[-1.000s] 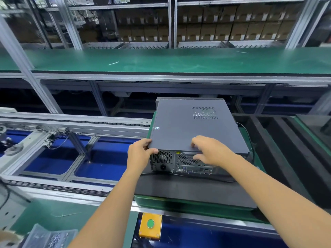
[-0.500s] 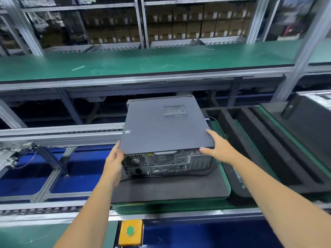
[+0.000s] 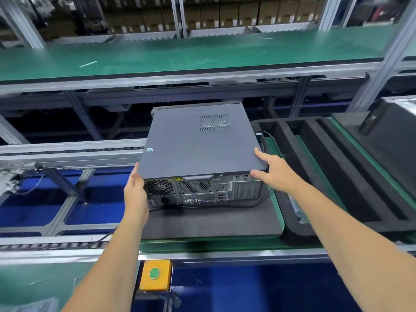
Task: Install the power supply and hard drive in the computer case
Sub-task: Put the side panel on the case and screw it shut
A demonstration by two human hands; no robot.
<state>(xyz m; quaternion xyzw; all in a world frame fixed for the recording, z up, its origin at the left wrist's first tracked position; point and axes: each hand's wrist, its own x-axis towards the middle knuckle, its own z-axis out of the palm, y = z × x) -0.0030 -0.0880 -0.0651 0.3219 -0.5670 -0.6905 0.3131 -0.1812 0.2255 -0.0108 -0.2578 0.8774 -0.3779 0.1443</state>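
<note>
While the case point(image 3: 198, 145) lies flat on a dark mat point(image 3: 209, 221), both hands bear on its near end. Its closed lid faces up, with a vent grille toward the far right corner and a small sticker near the left edge; the rear panel, with two fan grilles and rows of ports, faces the person. The mat sits on a green pallet point(image 3: 202, 245) on the conveyor.

The left hand point(image 3: 135, 192) lies against the case's near left corner, palm to the side wall, fingers straight and pointing away; whether the thumb hooks the lid edge I cannot tell. The right hand point(image 3: 273, 171) is at the near right corner, its fingers spread and nearly straight: one finger lies along the lid's right edge, the thumb touches the lid's near edge. Neither hand curls round anything.

A thin black cable point(image 3: 267, 194) runs round the right side of the case. Just beside the mat on the right is a black foam tray point(image 3: 337, 176) with long slots. A yellow box with a green button point(image 3: 154, 274) is fixed at the near edge of the line. A long green desk point(image 3: 180, 57) runs across behind.
</note>
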